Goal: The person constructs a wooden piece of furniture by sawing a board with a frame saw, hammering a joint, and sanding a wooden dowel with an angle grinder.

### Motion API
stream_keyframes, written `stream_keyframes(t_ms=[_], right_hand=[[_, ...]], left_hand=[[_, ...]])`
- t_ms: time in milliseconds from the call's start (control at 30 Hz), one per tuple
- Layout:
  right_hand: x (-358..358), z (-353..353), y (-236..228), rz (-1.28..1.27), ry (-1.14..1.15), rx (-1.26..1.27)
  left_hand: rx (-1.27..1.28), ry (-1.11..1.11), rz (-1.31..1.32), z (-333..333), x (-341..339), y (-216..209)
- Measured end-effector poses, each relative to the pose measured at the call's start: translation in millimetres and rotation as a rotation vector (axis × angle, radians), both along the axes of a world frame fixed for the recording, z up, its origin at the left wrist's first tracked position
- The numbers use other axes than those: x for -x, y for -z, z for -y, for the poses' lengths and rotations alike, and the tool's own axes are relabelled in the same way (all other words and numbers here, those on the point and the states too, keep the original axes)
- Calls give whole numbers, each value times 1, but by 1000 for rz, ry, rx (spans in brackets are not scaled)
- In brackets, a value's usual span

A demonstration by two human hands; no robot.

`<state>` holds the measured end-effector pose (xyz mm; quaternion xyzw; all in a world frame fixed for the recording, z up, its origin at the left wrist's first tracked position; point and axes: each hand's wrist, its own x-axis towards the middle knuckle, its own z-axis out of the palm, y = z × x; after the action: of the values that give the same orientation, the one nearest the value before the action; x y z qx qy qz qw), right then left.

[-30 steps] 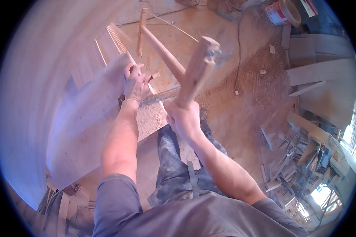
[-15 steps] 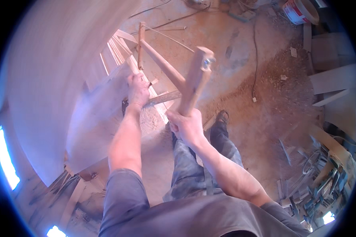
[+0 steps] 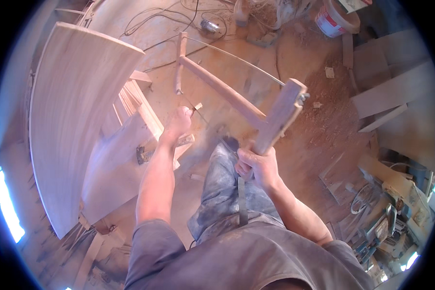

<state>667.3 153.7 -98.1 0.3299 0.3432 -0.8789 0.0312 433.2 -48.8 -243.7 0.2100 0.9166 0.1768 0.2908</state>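
1. Between one and two o'clock from the person, a pale bucket (image 3: 340, 21) wears a red-and-white label (image 3: 327, 25) on its side.
2. The label's print is too small for me to read.
3. Nothing else legible from here.

You are standing in a woodworking shop: your right hand (image 3: 260, 164) grips a wooden frame saw (image 3: 223, 91), and a broad, pale wooden board (image 3: 77, 111) with a curved edge spreads between nine and ten o'clock. Between two and three, brown sawdust and chips (image 3: 319, 123) cover the floor, with flat panels (image 3: 396, 89) farther out that way. At four o'clock you have a jumbled heap of scraps (image 3: 391, 212).
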Motion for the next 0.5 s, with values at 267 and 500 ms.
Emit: stream_keyframes(t_ms=[267, 500], right_hand=[[111, -72, 14, 222, -102, -362], [190, -225, 48, 553, -618, -915]], left_hand=[[-318, 120, -218, -159, 50, -70], [-491, -426, 123, -162, 127, -100]])
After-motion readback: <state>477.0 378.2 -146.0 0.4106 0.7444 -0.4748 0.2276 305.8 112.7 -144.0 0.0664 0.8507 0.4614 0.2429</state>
